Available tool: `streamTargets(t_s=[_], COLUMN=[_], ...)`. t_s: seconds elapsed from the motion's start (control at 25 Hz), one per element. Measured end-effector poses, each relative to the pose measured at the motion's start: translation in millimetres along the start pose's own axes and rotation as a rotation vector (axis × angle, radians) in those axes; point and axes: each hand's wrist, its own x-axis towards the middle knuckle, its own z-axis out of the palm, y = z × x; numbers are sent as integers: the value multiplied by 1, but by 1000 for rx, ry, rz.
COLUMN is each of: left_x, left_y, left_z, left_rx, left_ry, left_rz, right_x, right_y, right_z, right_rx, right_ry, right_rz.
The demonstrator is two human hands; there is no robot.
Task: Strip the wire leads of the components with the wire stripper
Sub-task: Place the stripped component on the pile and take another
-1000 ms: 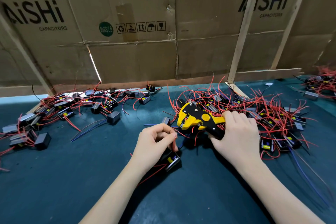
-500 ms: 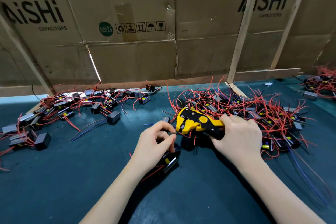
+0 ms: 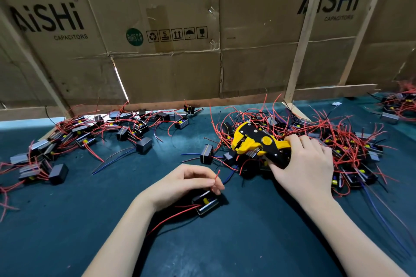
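**Lead pinched, stripper not yet on it**

The left hand [image 3: 180, 183] curls over a small black component [image 3: 206, 203] on the green mat [image 3: 225, 249], its fingertips pinching a red lead [image 3: 217, 174] whose free end sticks up towards 12 o'clock. From the component, at about 1 o'clock and well apart, the right hand [image 3: 304, 164] grips the handles of the yellow-and-black wire stripper [image 3: 254, 141], with the tool's head pointing towards 9 o'clock — no wire sits in its mouth that I can see.

The likely trouble is in the meeting. The lead is thin and springy, so it may bend aside instead of entering the tool, or seat too deep and lose too much insulation. The stripper also hangs just over the tangled pile of red-wired components [image 3: 337, 141] at 3 o'clock — a stray wire from there could get caught in it. A second red lead [image 3: 171, 220] trails towards 7 o'clock under the wrist and could snag if the component is lifted.
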Motion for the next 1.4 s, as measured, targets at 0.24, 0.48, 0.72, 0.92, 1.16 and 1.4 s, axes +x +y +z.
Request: streamTargets(t_s=[0.24,0.48,0.72,0.92,1.16,1.4], left_x=[5,12,16,15,11,12], left_y=[2,3,-2,-3,-1,0], left_z=[11,21,23,21,20,19], left_rx=[111,129,169,181,184,339], left_ry=[211,340,382,360,339,686], left_rz=[72,108,123,126,123,55], right_x=[-2,-2,-3,-2,-4,0], right_y=[-5,-11,-13,-13,-13,-5], right_z=[-1,-3,-5,-6,-9,-9], right_rx=[1,-1,1,-1,22,100], right_ry=[30,44,17,-36,-20,27], right_rz=[-79,-138,-175,-190,-135,25])
